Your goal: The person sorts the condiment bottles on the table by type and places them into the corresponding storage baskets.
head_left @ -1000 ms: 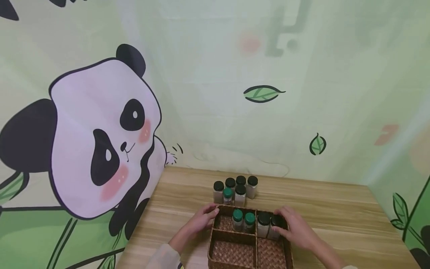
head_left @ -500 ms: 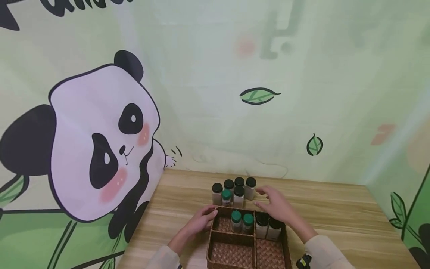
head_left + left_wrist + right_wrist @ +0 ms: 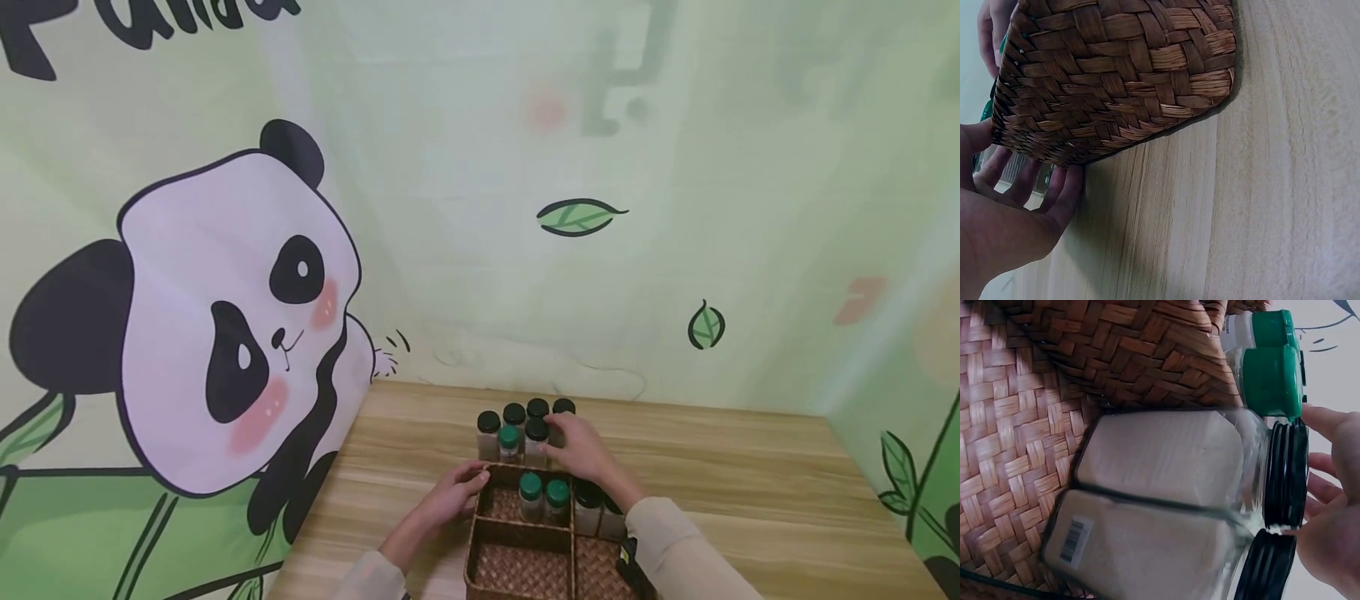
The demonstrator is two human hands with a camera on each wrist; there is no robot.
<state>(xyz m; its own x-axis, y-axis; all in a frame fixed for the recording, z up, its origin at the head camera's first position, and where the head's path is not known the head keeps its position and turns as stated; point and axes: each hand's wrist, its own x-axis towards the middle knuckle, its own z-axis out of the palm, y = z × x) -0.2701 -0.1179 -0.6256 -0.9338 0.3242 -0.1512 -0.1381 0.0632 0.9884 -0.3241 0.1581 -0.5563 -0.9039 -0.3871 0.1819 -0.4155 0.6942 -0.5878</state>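
In the head view, my left hand [image 3: 453, 493] holds the back left corner of a brown woven basket [image 3: 521, 530], thumb at the rim and fingers against the outer wall [image 3: 1116, 75]. Behind the basket, my right hand [image 3: 577, 450] reaches among the jars, with fingertips right at the front black-capped jar [image 3: 536, 443] and close to the back right black-capped jar [image 3: 563, 406]. Whether it grips one I cannot tell. Two green-capped jars [image 3: 543, 497] stand in the basket's back left compartment. Two larger black-capped jars [image 3: 1160, 462] fill the back right one.
Beside the right hand's jars stand another green-capped jar [image 3: 508, 442] and several black-capped ones [image 3: 488, 433]. Basket dividers [image 3: 525, 525] rise between compartments. The wooden table [image 3: 742, 475] meets a panda-printed backdrop [image 3: 450, 250] behind the jars.
My right hand has left the black-capped jars in the basket and moved back and left to the jars behind it. The left hand stays at the basket's corner.
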